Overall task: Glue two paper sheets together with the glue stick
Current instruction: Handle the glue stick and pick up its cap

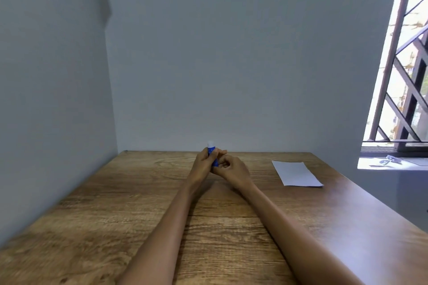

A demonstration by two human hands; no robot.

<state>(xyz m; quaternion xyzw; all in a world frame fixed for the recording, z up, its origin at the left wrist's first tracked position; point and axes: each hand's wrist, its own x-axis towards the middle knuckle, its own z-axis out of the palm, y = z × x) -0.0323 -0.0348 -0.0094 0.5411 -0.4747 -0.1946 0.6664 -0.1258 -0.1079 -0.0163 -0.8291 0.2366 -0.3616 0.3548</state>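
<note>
Both hands meet above the far middle of the counter, and between them they hold the glue stick. After the hands I go from the biggest thing to the smallest.

Two plain grey walls (231, 53) meet in a corner at the left behind the counter. The wooden counter (104, 215) fills the lower part of the view, and both bare forearms stretch forward over it. At the right there is a window with a dark metal grille (407, 90), and some small things lie on its sill, too blurred to name.

A white sheet of paper (297, 174) lies flat on the counter near its right edge, well apart from the hands. I cannot tell if it is one sheet or two on top of each other.

The left hand (202, 164) has its fingers curled round the blue body of the glue stick (212, 155), which stands almost upright, a little tilted. The right hand (232, 169) is just beside it, touching, with its fingers curled in at the lower end of the stick, and it seems to pinch that end. The white top of the stick rises above the fingers of both hands. It is held above the counter surface, not resting on it.
</note>
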